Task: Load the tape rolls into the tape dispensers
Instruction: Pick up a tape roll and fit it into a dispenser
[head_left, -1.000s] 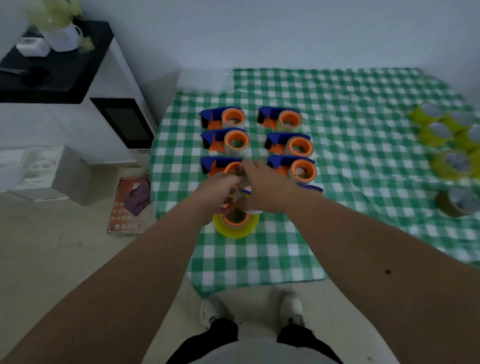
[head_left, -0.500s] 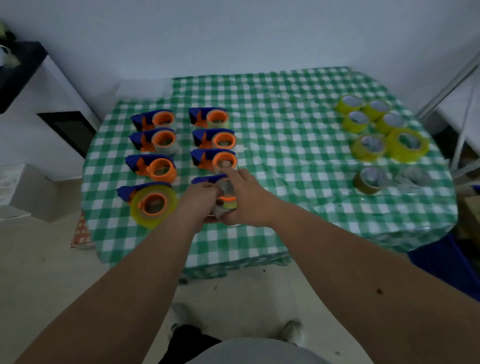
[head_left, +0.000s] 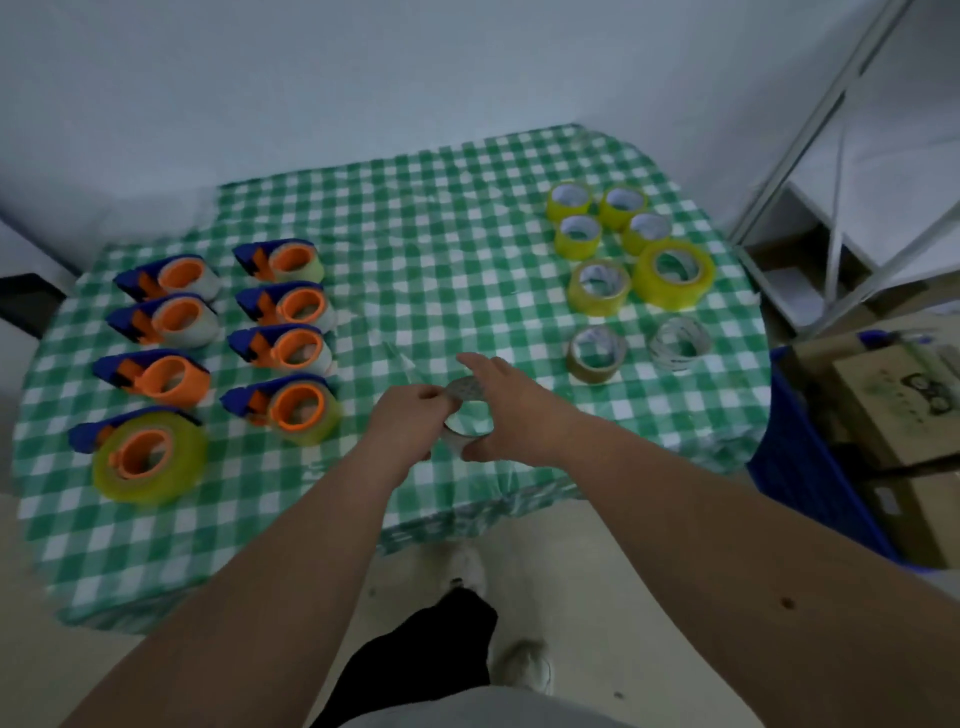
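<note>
Together, both hands grasp one pale, clear tape roll (head_left: 464, 410) over the near middle of the checked tablecloth (head_left: 415, 249): the left hand (head_left: 410, 422) pinches its upper left rim with curled fingers (head_left: 434, 395), and the right hand (head_left: 506, 402) cups its right side, thumb at the lower edge and index finger stretched out above. Much of the roll is covered by the two hands, so only its top arc and a sliver of the lower rim show, and whether a strip is peeled off it cannot be told. A faint clear streak just beyond the fingers is too blurred to identify. Left of the fingers lie two columns of blue and orange tape dispensers (head_left: 283, 348); the nearest one (head_left: 291, 408) carries a yellowish roll, and the near-left one (head_left: 148, 454) carries a large yellow roll. The rest are smeared by blur, so what each holds is hard to make out. Right of the fingers, well apart, stand loose rolls: a brown roll (head_left: 596, 354), a clear roll (head_left: 679, 344), and farther off a cluster of yellow rolls (head_left: 623, 244). At the far right edge, cardboard boxes (head_left: 893, 400) are cut off by the frame.
</note>
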